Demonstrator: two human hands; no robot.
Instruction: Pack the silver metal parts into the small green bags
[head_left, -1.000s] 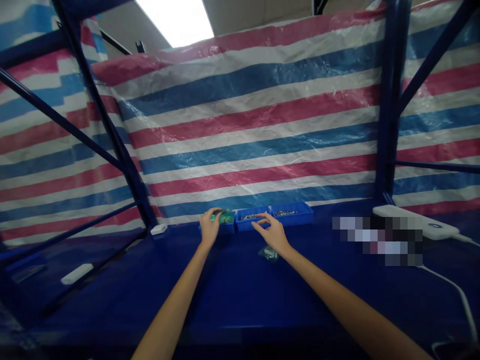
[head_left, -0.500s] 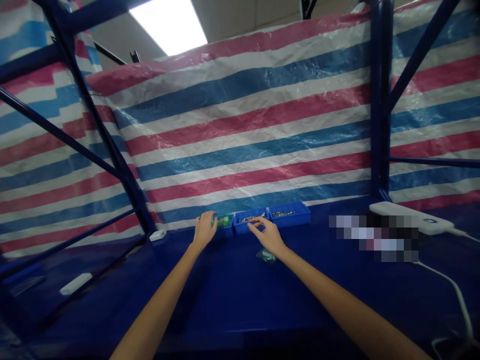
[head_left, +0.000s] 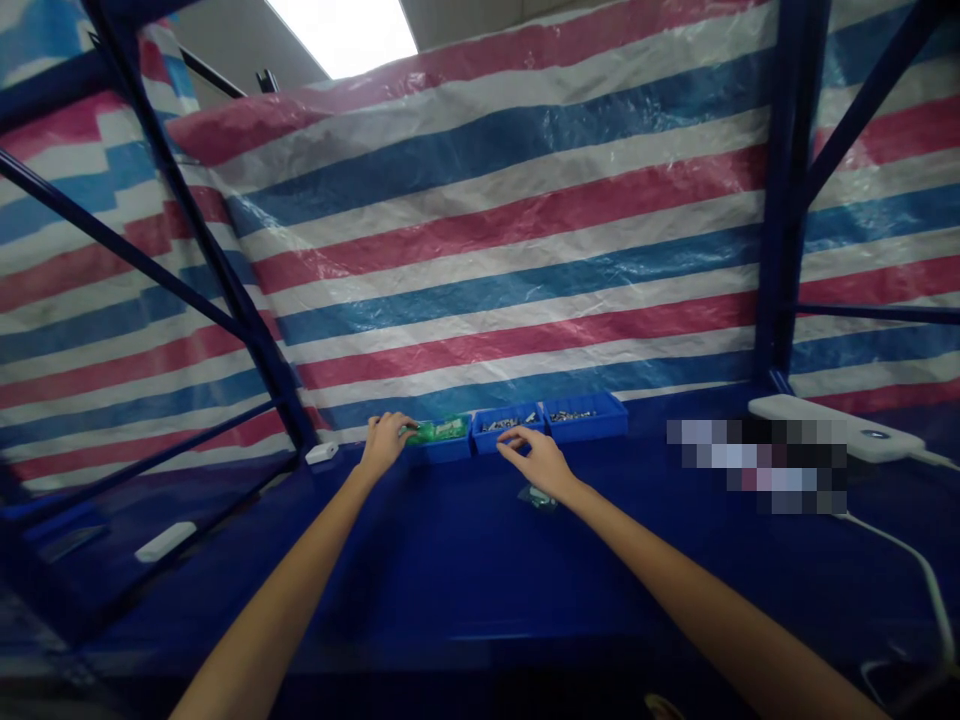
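My left hand (head_left: pixel 385 444) is at the left blue bin (head_left: pixel 448 452), its fingers closed on the near-left edge of a green plastic bag (head_left: pixel 448 429) that lies in that bin. In front of the middle blue bin (head_left: pixel 487 443), which holds small metal parts (head_left: pixel 504 424), hovers my right hand (head_left: pixel 538 462). Its thumb and fingertips are brought together; whatever is between them is too small to make out. Below the right hand a small clear bag (head_left: pixel 537 497) rests on the blue tabletop (head_left: pixel 450 570), partly covered by the wrist.
A right-hand blue bin (head_left: pixel 589 427) holds more small metal pieces. Far right are a white power strip (head_left: pixel 832 422) with a cable (head_left: pixel 911 560) and a blurred-out patch. White blocks (head_left: pixel 321 453) lie left. Blue frame posts (head_left: pixel 787 220) and a striped sheet (head_left: pixel 517 250) stand behind.
My left hand has moved left, uncovering more of the green bag, which now stretches to the fingers. The right hand's fingertips have come closer together by the middle bin. The view has shifted slightly.
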